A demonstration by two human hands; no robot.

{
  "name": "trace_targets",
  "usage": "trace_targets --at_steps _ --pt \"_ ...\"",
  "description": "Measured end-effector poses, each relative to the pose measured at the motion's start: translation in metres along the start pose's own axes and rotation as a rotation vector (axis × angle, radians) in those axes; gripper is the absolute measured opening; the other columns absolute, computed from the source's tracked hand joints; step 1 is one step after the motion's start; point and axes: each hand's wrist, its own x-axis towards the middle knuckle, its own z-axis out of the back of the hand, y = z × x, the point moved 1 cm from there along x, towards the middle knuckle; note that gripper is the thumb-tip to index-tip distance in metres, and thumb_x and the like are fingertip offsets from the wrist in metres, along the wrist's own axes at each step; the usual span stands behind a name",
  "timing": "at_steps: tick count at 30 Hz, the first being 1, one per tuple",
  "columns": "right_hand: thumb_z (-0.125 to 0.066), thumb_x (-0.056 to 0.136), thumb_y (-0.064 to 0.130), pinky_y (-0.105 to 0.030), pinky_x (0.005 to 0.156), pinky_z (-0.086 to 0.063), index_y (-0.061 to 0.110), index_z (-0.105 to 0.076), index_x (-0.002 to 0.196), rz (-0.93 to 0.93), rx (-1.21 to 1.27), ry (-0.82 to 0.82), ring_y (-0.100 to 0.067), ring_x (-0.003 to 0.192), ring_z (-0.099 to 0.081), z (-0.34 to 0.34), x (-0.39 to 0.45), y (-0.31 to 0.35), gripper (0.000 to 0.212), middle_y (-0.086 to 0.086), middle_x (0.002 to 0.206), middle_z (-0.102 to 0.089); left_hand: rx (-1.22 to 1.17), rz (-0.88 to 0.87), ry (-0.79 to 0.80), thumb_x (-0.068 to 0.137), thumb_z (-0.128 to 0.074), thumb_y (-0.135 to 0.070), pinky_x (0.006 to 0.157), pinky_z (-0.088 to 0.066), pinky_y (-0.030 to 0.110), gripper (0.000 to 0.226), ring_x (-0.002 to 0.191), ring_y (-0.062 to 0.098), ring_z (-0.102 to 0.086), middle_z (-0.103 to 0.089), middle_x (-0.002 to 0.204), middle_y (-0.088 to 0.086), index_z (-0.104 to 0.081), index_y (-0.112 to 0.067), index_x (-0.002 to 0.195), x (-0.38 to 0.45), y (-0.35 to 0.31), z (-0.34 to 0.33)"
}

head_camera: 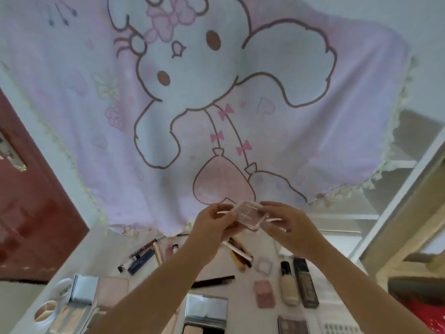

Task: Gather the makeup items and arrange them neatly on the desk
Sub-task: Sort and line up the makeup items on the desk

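Up high hangs a big pink bunny cloth. Below, the white desk already has bottles and palettes in rows, so much looks done. Both hands, left hand and right hand, pinch a small pink blush compact above the desk, not yet placed.

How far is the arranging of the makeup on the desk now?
Partly done. Two foundation bottles already lie side by side. In hand: both the left hand and right hand hold a small clear compact above the desk. Left: tubes and pencils still lie scattered at angles.
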Motion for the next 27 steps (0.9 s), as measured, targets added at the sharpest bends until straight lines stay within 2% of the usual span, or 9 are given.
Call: trace_targets --at_steps 3,5,7,10,13,17,19,23,27 --pt "-0.073 0.074 0.021 -0.012 0.076 -0.052 0.034 -0.059 0.093 0.079 0.006 -0.032 -0.005 0.081 -0.064 0.015 0.020 0.026 0.027 0.011 0.092 -0.062 0.046 -0.128 0.027 0.084 -0.059 -0.002 0.067 -0.056 0.020 0.007 0.076 0.018 -0.070 -0.067 0.089 0.016 -0.058 -0.002 0.090 0.003 -0.032 -0.012" --pt "-0.073 0.073 0.024 -0.012 0.073 -0.053 0.034 -0.060 0.087 0.056 0.020 -0.061 -0.005 0.077 -0.065 0.026 0.034 0.037 0.022 0.009 0.084 -0.066 0.131 -0.200 0.079 0.082 -0.062 -0.003 0.077 -0.055 0.024 0.010 0.084 0.019 -0.068 -0.067 0.094 0.014 -0.059 -0.004 0.091 0.005 -0.052 -0.018" --pt "-0.070 0.075 0.018 -0.011 0.071 -0.048 0.030 -0.062 0.083 0.027 0.077 -0.068 -0.007 0.076 -0.063 0.035 0.048 0.046 0.016 0.010 0.080 -0.066 0.197 -0.251 0.128 0.078 -0.066 0.002 0.083 -0.052 0.030 0.013 0.085 0.021 -0.065 -0.068 0.090 0.009 -0.060 -0.008 0.086 0.006 -0.071 -0.022" --pt "-0.065 0.079 0.012 -0.035 0.090 -0.050 0.024 -0.065 0.083 0.005 0.138 0.001 -0.025 0.090 -0.064 0.044 0.062 0.059 0.013 -0.004 0.086 -0.068 0.177 -0.267 0.146 0.077 -0.062 0.008 0.085 -0.049 0.033 0.019 0.082 0.023 -0.061 -0.067 0.077 0.005 -0.061 -0.011 0.074 0.008 -0.091 -0.022" --pt "-0.064 0.079 0.023 -0.046 0.092 -0.050 0.022 -0.069 0.084 0.020 0.120 0.079 -0.030 0.093 -0.064 0.048 0.068 0.071 0.007 -0.012 0.090 -0.068 0.122 -0.235 0.159 0.077 -0.060 0.007 0.078 -0.056 0.028 0.015 0.075 0.018 -0.066 -0.068 0.072 0.004 -0.060 -0.008 0.073 0.011 -0.102 -0.020" --pt "-0.067 0.073 0.031 -0.043 0.088 -0.051 0.033 -0.069 0.074 0.069 0.031 0.080 -0.023 0.085 -0.065 0.048 0.075 0.081 0.002 -0.006 0.085 -0.069 0.081 -0.247 0.170 0.075 -0.059 0.009 0.074 -0.058 0.025 0.015 0.071 0.016 -0.067 -0.069 0.069 0.004 -0.059 -0.006 0.075 0.012 -0.110 -0.016" --pt "-0.066 0.073 0.031 -0.039 0.084 -0.052 0.039 -0.068 0.070 0.088 0.022 0.051 -0.014 0.076 -0.064 0.045 0.077 0.081 0.009 0.002 0.080 -0.068 0.097 -0.273 0.181 0.072 -0.062 0.002 0.074 -0.057 0.022 0.009 0.072 0.013 -0.067 -0.069 0.072 0.004 -0.061 -0.006 0.075 0.009 -0.111 -0.015" --pt "-0.064 0.071 0.033 -0.033 0.083 -0.053 0.034 -0.070 0.075 0.076 0.114 0.081 0.000 0.069 -0.062 0.036 0.075 0.078 0.008 0.014 0.066 -0.067 0.131 -0.283 0.116 0.078 -0.060 0.003 0.077 -0.055 0.022 0.019 0.074 0.014 -0.064 -0.069 0.069 0.002 -0.066 -0.011 0.067 0.006 -0.109 -0.010" --pt "-0.067 0.070 0.029 -0.032 0.084 -0.053 0.036 -0.071 0.074 0.075 0.159 0.035 -0.004 0.074 -0.064 0.029 0.072 0.079 0.009 0.010 0.070 -0.070 0.174 -0.312 0.070 0.076 -0.062 0.003 0.087 -0.047 0.031 0.020 0.077 0.018 -0.060 -0.068 0.066 -0.001 -0.066 -0.014 0.065 0.001 -0.106 -0.006"
